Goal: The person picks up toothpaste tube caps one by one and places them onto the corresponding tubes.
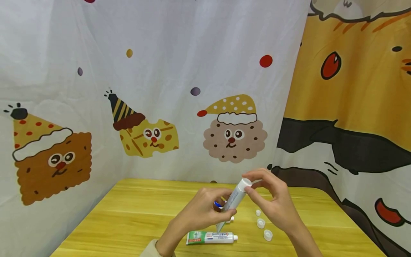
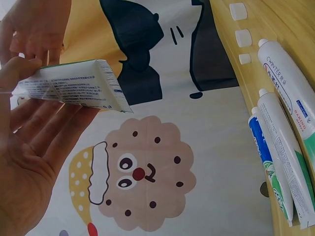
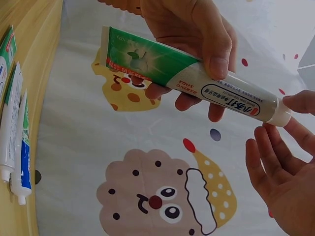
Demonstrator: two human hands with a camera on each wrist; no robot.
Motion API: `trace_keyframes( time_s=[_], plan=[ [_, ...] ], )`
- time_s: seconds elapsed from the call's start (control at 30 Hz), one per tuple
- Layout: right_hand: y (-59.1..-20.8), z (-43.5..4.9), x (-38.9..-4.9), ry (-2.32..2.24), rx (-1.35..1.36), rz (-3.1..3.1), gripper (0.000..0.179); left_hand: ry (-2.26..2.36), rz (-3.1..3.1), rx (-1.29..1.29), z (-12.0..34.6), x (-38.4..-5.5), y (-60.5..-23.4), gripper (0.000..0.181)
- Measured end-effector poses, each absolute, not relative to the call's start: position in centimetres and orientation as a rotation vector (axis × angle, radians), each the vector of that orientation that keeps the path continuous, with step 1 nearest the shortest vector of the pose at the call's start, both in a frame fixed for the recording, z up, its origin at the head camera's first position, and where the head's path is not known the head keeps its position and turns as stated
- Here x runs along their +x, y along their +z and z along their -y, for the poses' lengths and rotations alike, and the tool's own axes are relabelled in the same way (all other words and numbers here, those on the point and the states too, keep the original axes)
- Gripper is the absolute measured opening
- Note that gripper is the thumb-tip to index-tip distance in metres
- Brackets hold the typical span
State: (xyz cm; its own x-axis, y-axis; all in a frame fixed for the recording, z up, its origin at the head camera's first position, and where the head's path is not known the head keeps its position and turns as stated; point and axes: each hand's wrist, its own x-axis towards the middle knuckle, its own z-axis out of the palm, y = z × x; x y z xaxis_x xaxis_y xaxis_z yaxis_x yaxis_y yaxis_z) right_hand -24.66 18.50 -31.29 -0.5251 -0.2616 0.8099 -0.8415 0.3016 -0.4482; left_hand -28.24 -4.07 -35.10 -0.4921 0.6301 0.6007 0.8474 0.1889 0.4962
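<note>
My left hand point(image 1: 203, 208) grips a white-and-green toothpaste tube point(image 3: 197, 83) around its middle, thumb on one side and fingers on the other. Raised above the table, the tube tilts with its white screw cap point(image 1: 245, 183) at the top and its flat crimped end low. The thumb and index finger of my right hand point(image 1: 274, 200) pinch that cap from the side, while its other fingers are spread in the right wrist view. Beneath the hands lies a similar green-and-white tube point(image 1: 221, 238), its nozzle bare.
In the left wrist view, a second white-and-green tube point(image 2: 284, 142) and a blue-and-green tube point(image 2: 266, 155) lie beside it, both uncapped. A small cap point(image 1: 258, 212) and two larger caps point(image 1: 260, 223) point(image 1: 268, 235) stand in a row at the right on the wooden table point(image 1: 147, 203).
</note>
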Motion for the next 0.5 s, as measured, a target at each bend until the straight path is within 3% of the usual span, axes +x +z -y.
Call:
trace_keyframes(
  time_s=[0.5],
  plan=[
    [-31.43,-18.30,-24.62,1.234,0.943,1.936,0.035,-1.181,2.208,-1.401,4.14,-28.25,-34.99,0.032]
  ],
)
